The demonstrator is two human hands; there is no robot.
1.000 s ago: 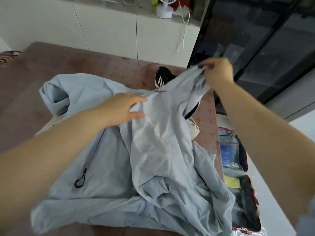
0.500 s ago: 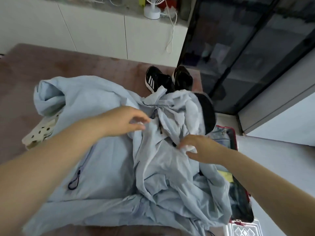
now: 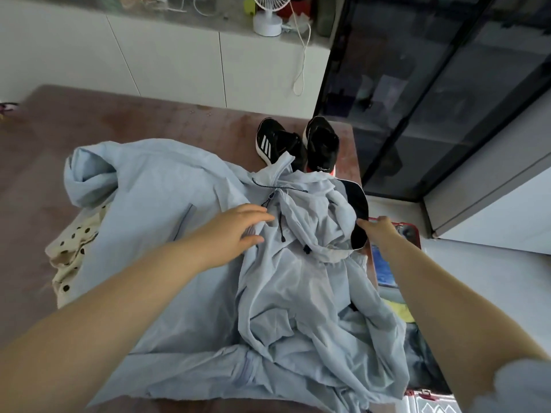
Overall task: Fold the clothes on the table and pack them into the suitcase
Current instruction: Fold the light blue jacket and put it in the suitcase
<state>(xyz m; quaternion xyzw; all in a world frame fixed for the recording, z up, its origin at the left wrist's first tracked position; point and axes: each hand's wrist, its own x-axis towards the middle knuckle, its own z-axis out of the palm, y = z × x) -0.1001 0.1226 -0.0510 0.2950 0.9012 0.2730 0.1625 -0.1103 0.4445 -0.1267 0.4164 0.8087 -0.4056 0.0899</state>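
A light blue hooded jacket (image 3: pixel 185 263) lies crumpled and spread over the brown table (image 3: pixel 149 120). My left hand (image 3: pixel 238 228) rests flat on its chest beside the zipper and drawcords, fingers straight. My right hand (image 3: pixel 380 229) is at the jacket's right side and pinches the edge of the black brim (image 3: pixel 356 204) at the hood, thumb on top; its other fingers are hidden. The open red-rimmed suitcase (image 3: pixel 413 231) stands on the floor right of the table, partly hidden by my right arm, with blue and yellow items inside.
A cream garment with black dots (image 3: pixel 71 254) sticks out from under the jacket on the left. Two black sneakers (image 3: pixel 280 144) stand at the table's far edge. White cabinets carry a small fan (image 3: pixel 268 13); a dark glass cabinet (image 3: pixel 432 99) stands at the right.
My right hand let go of the jacket part it held up, which fell onto the pile, and moved right to the black brim. My left hand stayed on the chest.
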